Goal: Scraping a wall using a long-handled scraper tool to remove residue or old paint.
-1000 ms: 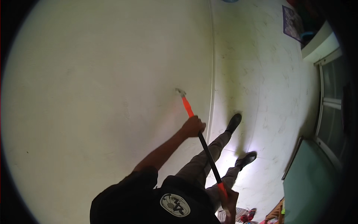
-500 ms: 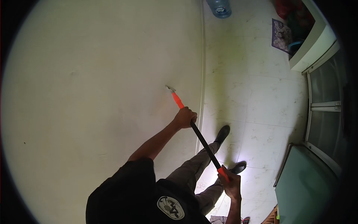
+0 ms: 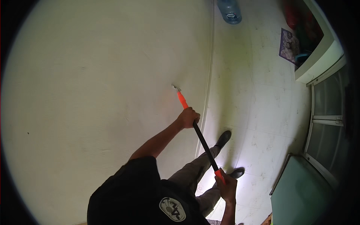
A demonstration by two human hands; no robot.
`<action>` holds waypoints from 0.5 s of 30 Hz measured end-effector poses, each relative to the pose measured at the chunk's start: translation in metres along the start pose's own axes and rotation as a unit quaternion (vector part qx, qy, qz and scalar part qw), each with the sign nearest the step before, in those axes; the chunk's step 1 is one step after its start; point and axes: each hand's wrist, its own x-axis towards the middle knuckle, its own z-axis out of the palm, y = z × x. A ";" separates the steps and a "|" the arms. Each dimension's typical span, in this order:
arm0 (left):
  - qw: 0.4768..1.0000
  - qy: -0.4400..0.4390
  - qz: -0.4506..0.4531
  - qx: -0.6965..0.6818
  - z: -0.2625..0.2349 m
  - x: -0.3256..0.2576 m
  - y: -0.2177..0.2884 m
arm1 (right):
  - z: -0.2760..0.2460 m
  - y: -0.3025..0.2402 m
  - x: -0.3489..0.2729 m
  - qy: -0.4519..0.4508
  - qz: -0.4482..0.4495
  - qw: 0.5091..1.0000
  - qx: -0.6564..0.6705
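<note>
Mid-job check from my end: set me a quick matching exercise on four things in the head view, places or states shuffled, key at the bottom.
Column one
1. Left hand
2. Blue bottle
3. Right hand
4. Green panel

Column two
A. In the lower right of the view
B. Round the lower orange grip of the pole
C. At the top edge of the view, beside the pale wall
D. Round the pole on the side nearer its metal head

Pairs: 1-D, 2-C, 3-B, 4-A
</note>
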 end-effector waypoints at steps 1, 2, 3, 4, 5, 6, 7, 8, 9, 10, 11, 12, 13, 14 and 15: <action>0.999 0.025 0.021 0.002 -0.001 -0.009 0.009 | -0.002 0.002 -0.009 -0.001 -0.010 0.999 -0.044; 0.999 -0.024 0.029 -0.005 -0.005 -0.024 0.020 | -0.006 0.006 -0.021 0.022 -0.038 0.993 -0.107; 0.999 -0.015 0.032 -0.034 -0.005 -0.044 0.034 | -0.011 0.012 -0.038 0.036 -0.083 0.993 -0.072; 0.998 -0.037 0.043 -0.036 -0.006 -0.062 0.047 | -0.009 0.018 -0.053 0.018 0.001 1.000 0.014; 0.997 -0.062 0.012 -0.047 -0.006 -0.077 0.059 | -0.012 0.023 -0.063 0.016 0.005 0.991 0.131; 0.996 -0.066 -0.010 -0.062 -0.006 -0.084 0.063 | -0.016 0.027 -0.070 -0.004 0.027 0.982 0.184; 0.997 -0.058 -0.019 -0.046 -0.005 -0.088 0.069 | -0.021 0.028 -0.075 -0.033 0.055 0.980 0.190; 0.999 -0.033 -0.009 -0.024 -0.003 -0.087 0.071 | -0.034 0.028 -0.067 -0.030 0.053 0.994 0.087; 1.000 0.026 0.006 -0.002 -0.002 -0.081 0.071 | -0.050 0.024 -0.058 -0.013 0.084 0.996 -0.036; 0.998 0.057 -0.003 -0.034 0.000 -0.073 0.071 | -0.064 0.019 -0.044 0.010 0.007 1.000 0.005; 0.998 0.049 0.010 -0.041 0.000 -0.065 0.070 | -0.081 0.012 -0.033 0.005 -0.011 0.999 -0.047; 0.999 0.037 -0.024 -0.022 -0.002 -0.059 0.071 | -0.086 0.006 -0.028 -0.024 -0.008 1.000 0.004; 0.997 0.063 -0.018 -0.038 -0.003 -0.057 0.070 | -0.088 0.001 -0.026 -0.010 -0.052 0.998 0.045; 0.997 0.053 -0.043 -0.021 -0.007 -0.057 0.074 | -0.086 -0.002 -0.031 -0.029 -0.015 0.999 0.028; 0.997 0.042 -0.047 -0.038 -0.009 -0.063 0.075 | -0.078 -0.004 -0.037 -0.037 0.003 0.999 -0.006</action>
